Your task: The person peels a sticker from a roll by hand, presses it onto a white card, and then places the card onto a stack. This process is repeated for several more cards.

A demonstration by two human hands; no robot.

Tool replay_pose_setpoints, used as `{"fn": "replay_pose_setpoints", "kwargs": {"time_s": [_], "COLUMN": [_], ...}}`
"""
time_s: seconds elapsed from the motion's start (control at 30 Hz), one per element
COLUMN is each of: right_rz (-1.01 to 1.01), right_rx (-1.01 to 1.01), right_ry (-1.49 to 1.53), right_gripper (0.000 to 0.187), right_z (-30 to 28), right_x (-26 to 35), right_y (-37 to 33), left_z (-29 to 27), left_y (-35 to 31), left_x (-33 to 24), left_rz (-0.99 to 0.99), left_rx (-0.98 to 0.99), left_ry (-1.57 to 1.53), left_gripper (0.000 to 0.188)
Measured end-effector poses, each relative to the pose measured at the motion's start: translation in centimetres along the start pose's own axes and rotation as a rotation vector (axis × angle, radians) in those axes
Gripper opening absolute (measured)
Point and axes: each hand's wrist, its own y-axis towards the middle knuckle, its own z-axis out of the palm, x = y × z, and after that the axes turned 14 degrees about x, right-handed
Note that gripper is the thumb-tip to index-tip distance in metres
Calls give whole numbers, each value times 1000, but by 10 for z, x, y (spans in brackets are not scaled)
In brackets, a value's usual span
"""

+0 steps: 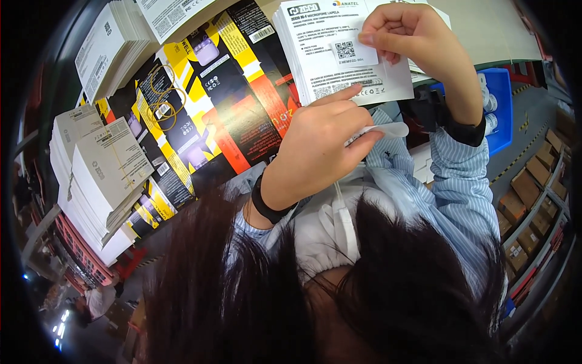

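A stack of white printed cards (308, 68) lies at the far middle of the table. On its top card sits a small white sticker (364, 56) with a square code, its upper right corner pinched between the thumb and forefinger of my right hand (421, 41). Whether the whole sticker touches the card I cannot tell. Closer to me, my left hand (327, 145) is closed around a curled strip of white label paper (393, 129), which sticks out past the thumb. Its extended forefinger rests on the lower edge of the top card. A black band circles each wrist.
Yellow, black and red printed box sheets (227, 115) cover the table on the left, with rubber bands (165, 106) on them. More card stacks (108, 161) stand at the left edge. A blue bin (501, 112) holds white rolls at right, near shelves with cardboard boxes (525, 187).
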Motion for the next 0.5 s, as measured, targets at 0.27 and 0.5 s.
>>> {"fn": "replay_pose_setpoints", "kwargs": {"time_s": [0.27, 0.5], "right_rz": [27, 24], "right_rx": [-27, -32], "right_ry": [-36, -28], "right_gripper": [9, 9], "right_z": [-1, 0], "right_x": [1, -1], "right_y": [1, 1], "left_z": [1, -1], "left_y": [0, 0], "left_x": [2, -1], "left_rz": [45, -6], "left_rx": [12, 23], "left_ry": [-10, 25], "left_gripper": [16, 13]}}
